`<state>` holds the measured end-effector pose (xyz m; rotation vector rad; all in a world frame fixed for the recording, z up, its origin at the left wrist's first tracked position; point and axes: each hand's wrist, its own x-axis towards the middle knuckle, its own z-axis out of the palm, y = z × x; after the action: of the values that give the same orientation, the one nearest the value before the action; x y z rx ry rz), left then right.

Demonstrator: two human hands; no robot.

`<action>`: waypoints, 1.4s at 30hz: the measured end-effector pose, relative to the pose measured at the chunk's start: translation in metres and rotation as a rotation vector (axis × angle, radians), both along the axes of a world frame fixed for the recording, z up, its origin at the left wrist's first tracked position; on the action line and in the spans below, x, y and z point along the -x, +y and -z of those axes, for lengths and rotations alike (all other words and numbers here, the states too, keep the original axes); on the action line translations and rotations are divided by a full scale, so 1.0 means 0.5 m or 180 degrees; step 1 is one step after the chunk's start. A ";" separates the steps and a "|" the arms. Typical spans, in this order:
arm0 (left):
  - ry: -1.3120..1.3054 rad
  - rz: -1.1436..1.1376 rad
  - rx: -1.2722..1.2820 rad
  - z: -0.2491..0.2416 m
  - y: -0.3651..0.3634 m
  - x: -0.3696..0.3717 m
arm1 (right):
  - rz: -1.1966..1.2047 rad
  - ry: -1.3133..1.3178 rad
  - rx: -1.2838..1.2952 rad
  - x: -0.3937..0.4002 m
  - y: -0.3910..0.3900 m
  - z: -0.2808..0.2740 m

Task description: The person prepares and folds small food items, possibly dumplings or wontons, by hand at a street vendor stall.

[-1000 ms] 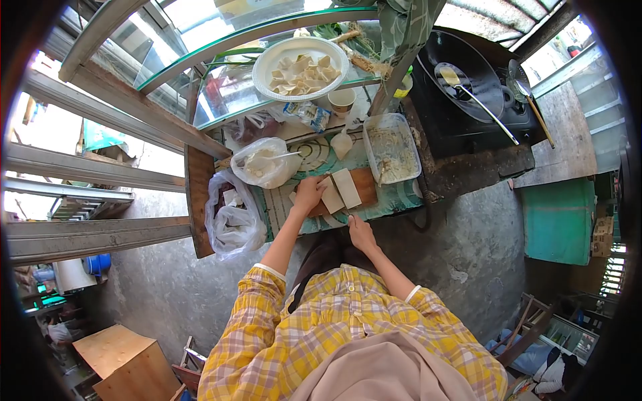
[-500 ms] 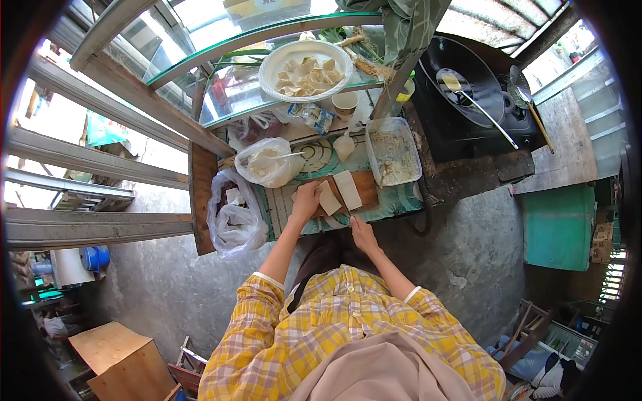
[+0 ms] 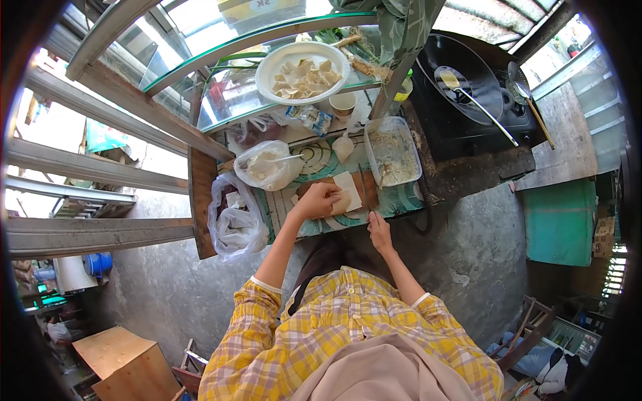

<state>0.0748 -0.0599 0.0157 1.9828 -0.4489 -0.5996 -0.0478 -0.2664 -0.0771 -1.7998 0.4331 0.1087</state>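
Note:
My right hand (image 3: 379, 232) is closed around the handle of a knife (image 3: 365, 190), whose thin blade points away from me along the right side of the dough. Over the brown wooden board (image 3: 309, 188), my left hand (image 3: 318, 201) has its fingers bent together at a flat dough sheet (image 3: 342, 203). That sheet partly overlaps a second pale dough sheet (image 3: 350, 186) lying on the board. The fingertips of my left hand are partly hidden by the hand itself.
Left of the board are a bag of white flour (image 3: 267, 165) with a spoon and another plastic bag (image 3: 237, 224). A clear plastic tub (image 3: 393, 152) stands to the right. Behind are a paper cup (image 3: 343, 105) and a plate (image 3: 263, 79) of dough pieces. A wok (image 3: 465, 80) sits far right.
My left hand has moved right, and the left dough sheet now overlaps the other one. My right hand has shifted right with the knife, which now lies right of both sheets.

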 end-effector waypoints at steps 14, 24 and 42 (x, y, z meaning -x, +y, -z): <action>-0.1121 -0.0907 -0.0826 0.188 -0.075 -0.045 | -0.0069 0.0175 0.0186 0.040 -0.006 -0.007; -0.1577 -0.0651 -0.1424 0.200 -0.097 -0.058 | 0.0066 0.0444 0.0189 0.062 0.003 0.005; -0.0960 -0.1891 -0.1172 0.173 -0.001 0.065 | -0.0304 0.0734 0.0716 0.012 -0.026 0.019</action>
<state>0.0425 -0.0604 -0.0709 2.4206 0.0969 -0.0010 -0.0537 -0.2792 -0.0867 -2.0391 0.5400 0.3485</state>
